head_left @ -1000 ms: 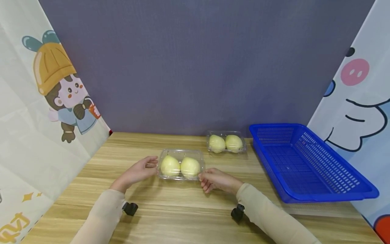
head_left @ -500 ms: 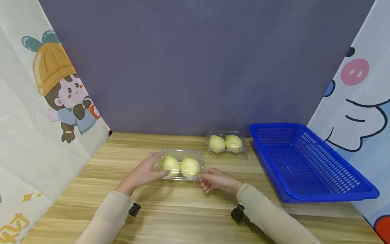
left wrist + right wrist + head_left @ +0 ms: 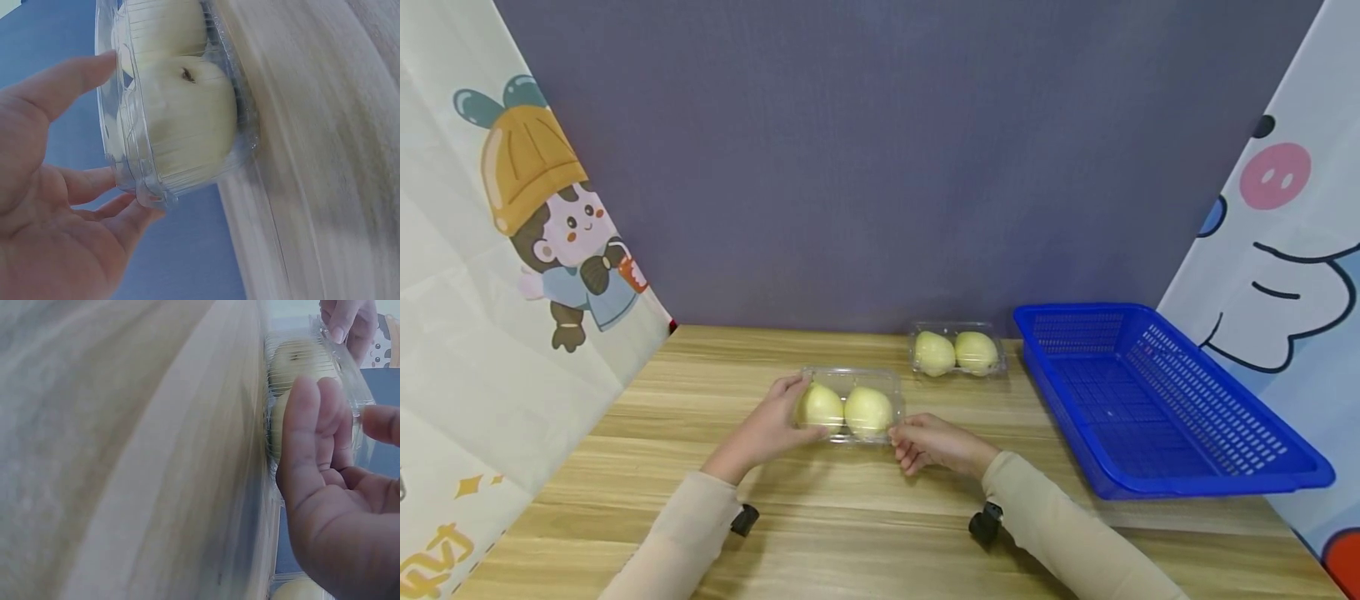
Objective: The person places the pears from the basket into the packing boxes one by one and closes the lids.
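Observation:
A clear plastic clamshell box (image 3: 852,379) with two pale yellow pears (image 3: 868,412) stands on the table in front of me, its lid down. My left hand (image 3: 769,433) grips the box's left end, thumb at the front edge and fingers at the back. In the left wrist view, the thumb lies on the lid and the fingertips touch the rim at the corner. My right hand (image 3: 942,444) pinches the front right corner, its other fingers curled; part of that contact is hidden in the right wrist view.
A second clear clamshell box (image 3: 958,327) with two pears stands farther back, right of the first. The blue plastic basket (image 3: 1075,433) sits at the right of the wooden table (image 3: 850,525). A grey panel (image 3: 880,167) rises behind the table.
My left hand has moved right from beside the box, opened around its left end and settled onto it. The right hand and both boxes have stayed in place.

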`<state>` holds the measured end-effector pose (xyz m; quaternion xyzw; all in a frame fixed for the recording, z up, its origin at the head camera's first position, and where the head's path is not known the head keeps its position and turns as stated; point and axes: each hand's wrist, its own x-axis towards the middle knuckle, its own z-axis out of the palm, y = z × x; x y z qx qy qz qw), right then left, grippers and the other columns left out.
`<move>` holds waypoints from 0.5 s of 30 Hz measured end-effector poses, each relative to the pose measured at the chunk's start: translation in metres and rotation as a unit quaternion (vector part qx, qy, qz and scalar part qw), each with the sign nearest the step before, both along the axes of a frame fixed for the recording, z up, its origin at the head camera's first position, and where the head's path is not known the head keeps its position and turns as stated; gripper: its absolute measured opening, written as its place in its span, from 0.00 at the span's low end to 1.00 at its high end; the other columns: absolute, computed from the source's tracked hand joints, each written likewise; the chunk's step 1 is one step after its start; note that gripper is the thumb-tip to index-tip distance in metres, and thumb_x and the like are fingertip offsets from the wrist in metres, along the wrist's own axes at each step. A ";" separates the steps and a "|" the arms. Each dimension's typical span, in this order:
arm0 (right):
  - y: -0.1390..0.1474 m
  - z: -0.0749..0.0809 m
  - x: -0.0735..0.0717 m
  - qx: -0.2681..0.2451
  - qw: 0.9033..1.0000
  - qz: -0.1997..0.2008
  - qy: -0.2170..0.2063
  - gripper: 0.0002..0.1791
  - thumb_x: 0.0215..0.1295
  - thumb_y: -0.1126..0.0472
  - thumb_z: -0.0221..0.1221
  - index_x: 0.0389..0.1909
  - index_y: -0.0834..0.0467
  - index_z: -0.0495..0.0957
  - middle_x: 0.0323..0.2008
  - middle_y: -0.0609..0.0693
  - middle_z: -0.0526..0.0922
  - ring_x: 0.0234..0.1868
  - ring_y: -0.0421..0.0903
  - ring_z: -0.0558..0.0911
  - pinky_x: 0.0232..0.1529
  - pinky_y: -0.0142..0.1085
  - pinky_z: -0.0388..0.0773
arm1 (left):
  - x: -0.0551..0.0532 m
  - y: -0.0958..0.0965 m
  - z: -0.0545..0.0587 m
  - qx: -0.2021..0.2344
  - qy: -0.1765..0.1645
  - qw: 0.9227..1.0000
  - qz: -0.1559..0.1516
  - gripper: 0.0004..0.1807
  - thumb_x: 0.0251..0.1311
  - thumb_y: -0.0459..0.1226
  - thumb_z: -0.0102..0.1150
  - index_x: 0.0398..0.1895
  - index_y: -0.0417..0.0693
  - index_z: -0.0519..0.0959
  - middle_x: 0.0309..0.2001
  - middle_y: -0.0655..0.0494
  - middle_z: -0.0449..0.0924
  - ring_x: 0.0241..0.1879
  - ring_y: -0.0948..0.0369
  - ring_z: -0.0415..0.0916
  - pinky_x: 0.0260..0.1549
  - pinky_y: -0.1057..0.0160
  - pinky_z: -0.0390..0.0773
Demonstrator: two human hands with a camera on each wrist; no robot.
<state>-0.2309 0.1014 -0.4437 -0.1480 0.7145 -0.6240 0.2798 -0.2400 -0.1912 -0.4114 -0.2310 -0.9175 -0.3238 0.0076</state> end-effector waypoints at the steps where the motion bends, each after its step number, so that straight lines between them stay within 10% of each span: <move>1: 0.000 0.000 0.000 0.000 1.000 -0.001 0.001 0.15 0.75 0.58 0.51 0.41 0.69 0.74 0.29 0.50 0.76 0.28 0.41 0.77 0.33 0.32 0.82 | 0.000 0.000 0.000 0.000 0.001 1.000 0.001 0.52 0.57 0.46 0.73 0.75 0.30 0.55 0.74 0.29 0.50 0.68 0.33 0.59 0.66 0.36 0.61; 15: 0.005 0.000 0.001 0.047 0.995 -0.074 0.041 0.23 0.68 0.52 0.62 0.51 0.64 0.66 0.33 0.55 0.77 0.31 0.47 0.79 0.35 0.37 0.84 | 0.002 0.002 0.003 -0.007 -0.011 1.000 0.008 0.52 0.57 0.45 0.74 0.75 0.29 0.55 0.74 0.30 0.50 0.69 0.34 0.56 0.67 0.38 0.60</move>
